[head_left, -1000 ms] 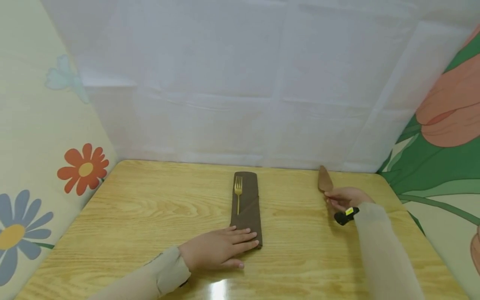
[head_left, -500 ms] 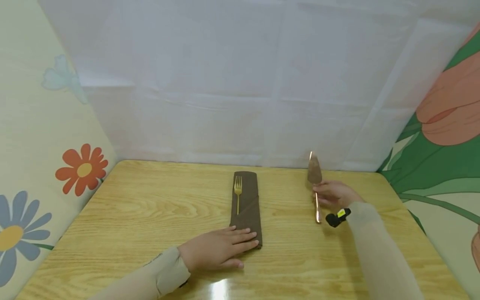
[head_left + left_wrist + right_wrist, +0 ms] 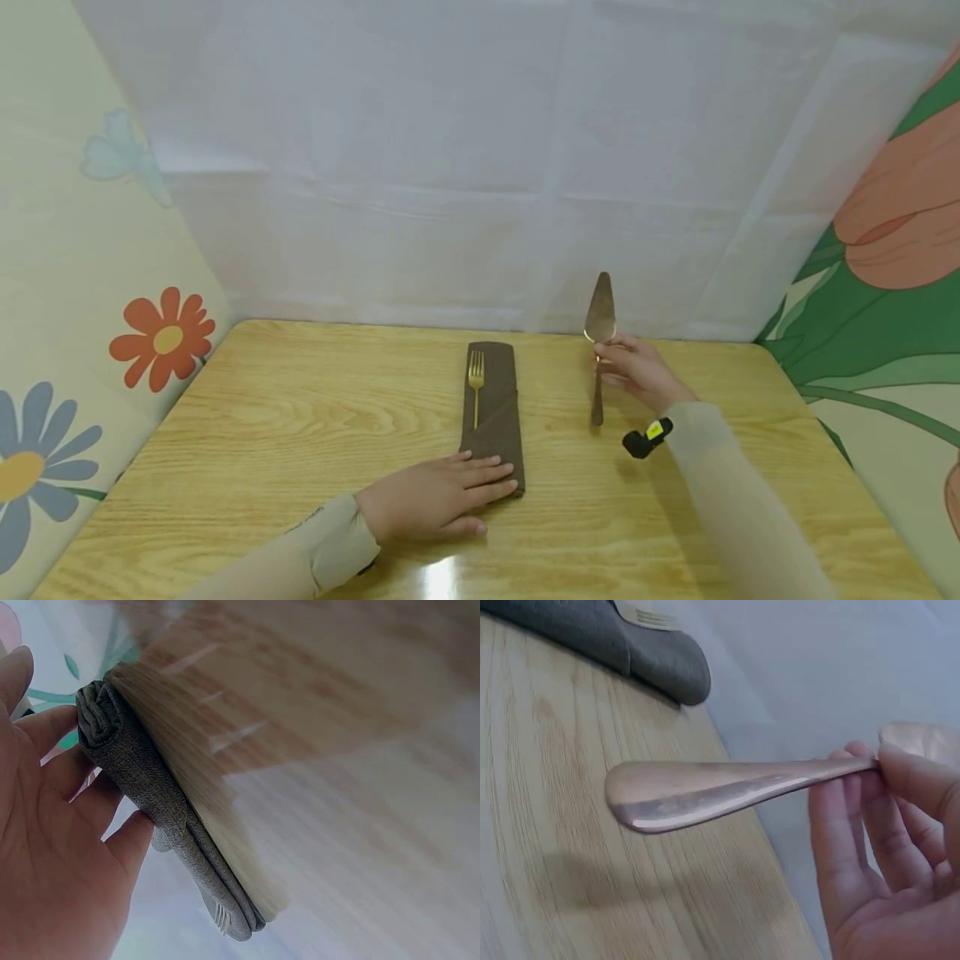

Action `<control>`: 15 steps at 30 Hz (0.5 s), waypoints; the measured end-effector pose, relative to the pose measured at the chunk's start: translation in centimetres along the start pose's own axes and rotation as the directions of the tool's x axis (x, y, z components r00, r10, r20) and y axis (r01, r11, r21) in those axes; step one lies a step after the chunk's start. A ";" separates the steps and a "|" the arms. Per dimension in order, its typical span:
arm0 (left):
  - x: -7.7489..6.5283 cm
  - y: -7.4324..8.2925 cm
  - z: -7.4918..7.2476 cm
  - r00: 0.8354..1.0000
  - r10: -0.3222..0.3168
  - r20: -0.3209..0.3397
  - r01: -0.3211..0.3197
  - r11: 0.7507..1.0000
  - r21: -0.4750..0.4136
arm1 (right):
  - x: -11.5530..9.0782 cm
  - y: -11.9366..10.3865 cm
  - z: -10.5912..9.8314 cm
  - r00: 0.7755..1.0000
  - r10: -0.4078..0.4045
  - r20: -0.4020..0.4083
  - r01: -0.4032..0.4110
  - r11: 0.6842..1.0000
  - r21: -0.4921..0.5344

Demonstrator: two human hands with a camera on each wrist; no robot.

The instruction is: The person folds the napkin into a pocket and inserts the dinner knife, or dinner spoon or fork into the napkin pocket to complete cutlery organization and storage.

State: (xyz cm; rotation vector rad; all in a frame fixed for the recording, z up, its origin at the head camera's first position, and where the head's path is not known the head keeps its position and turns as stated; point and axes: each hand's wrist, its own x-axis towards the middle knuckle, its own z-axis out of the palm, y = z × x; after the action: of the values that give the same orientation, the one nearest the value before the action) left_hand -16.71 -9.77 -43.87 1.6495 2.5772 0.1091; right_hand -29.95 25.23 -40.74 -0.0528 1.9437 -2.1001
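A copper-coloured cake server (image 3: pixel 601 310) is held up off the table in my right hand (image 3: pixel 637 371), which pinches it at the neck between thumb and fingers. Its handle (image 3: pixel 727 791) points back toward me, and its blade points to the far wall. My left hand (image 3: pixel 435 500) lies flat with fingers spread across the near end of a folded dark brown napkin (image 3: pixel 498 417). In the left wrist view, those fingers touch the rolled end of the napkin (image 3: pixel 150 776). Tucked in the napkin's fold is a gold fork (image 3: pixel 476 379), tines pointing away; its lower end is hidden.
The wooden table (image 3: pixel 337 392) ends at a white sheet (image 3: pixel 412 167) hanging behind it. Flower-patterned panels (image 3: pixel 172 337) stand at both sides. A black device with a yellow label (image 3: pixel 648 437) is worn at the right wrist.
My right hand has lifted the cake server and carried it left, toward the napkin. The server has turned from tilted to nearly straight. My left hand, napkin and fork have stayed put.
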 end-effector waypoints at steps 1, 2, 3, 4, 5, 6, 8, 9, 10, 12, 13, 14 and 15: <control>0.0 0.0 0.0 1.000 -0.002 0.004 0.002 1.000 -0.006 | 0.1 -0.1 0.4 1.000 -0.003 -0.013 0.003 1.000 0.025; 0.0 0.0 -0.1 1.000 -0.003 0.008 0.003 1.000 -0.011 | 0.3 -0.2 0.9 1.000 -0.005 -0.024 0.006 0.999 0.046; 0.0 0.0 -0.1 1.000 -0.005 0.012 0.005 1.000 -0.018 | 0.4 -0.3 1.3 0.999 -0.008 -0.031 0.010 0.998 0.060; 0.0 0.0 -0.1 1.000 -0.005 0.014 0.005 1.000 -0.020 | 0.5 -0.3 1.7 0.999 -0.010 -0.035 0.013 0.997 0.073; 0.0 0.1 -0.2 1.000 -0.005 0.014 0.005 1.000 -0.022 | 0.6 -0.4 2.2 0.999 -0.013 -0.034 0.016 0.996 0.086; 0.0 0.1 -0.2 1.000 -0.005 0.014 0.005 1.000 -0.024 | 0.7 -0.5 2.6 0.999 -0.017 -0.037 0.020 0.995 0.095; 0.0 0.1 -0.2 1.000 -0.005 0.011 0.005 1.000 -0.024 | 0.9 -0.6 3.6 0.999 -0.022 -0.043 0.027 0.994 0.106; 0.0 0.1 -0.2 1.000 -0.005 0.007 0.005 1.000 -0.023 | 1.0 -0.7 4.1 0.999 -0.026 -0.041 0.030 0.994 0.109; 0.0 0.1 -0.2 1.000 -0.005 0.003 0.005 1.000 -0.022 | 1.1 -0.8 4.5 0.999 -0.030 -0.037 0.034 0.993 0.112; 0.0 0.1 -0.2 1.000 -0.007 0.001 0.007 1.000 -0.023 | 1.3 -0.9 5.5 0.999 -0.041 -0.030 0.044 0.993 0.108; 0.0 0.1 -0.2 1.000 -0.007 -0.003 0.007 1.000 -0.022 | 1.4 -0.9 5.9 0.999 -0.046 -0.024 0.048 0.994 0.102; 0.0 0.1 -0.2 1.000 -0.007 -0.005 0.007 1.000 -0.019 | 1.5 -0.9 6.3 0.998 -0.053 -0.018 0.055 0.994 0.097; 0.0 0.1 -0.2 1.000 -0.006 -0.008 0.006 1.000 -0.015 | 1.6 -1.0 6.7 0.998 -0.059 -0.015 0.060 0.994 0.093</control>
State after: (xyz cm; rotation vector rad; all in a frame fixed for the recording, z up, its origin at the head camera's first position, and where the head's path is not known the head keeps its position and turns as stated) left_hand -16.64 -9.70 -43.63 1.6397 2.5806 0.1339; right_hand -30.21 18.42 -39.42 -0.0802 1.8704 -2.2319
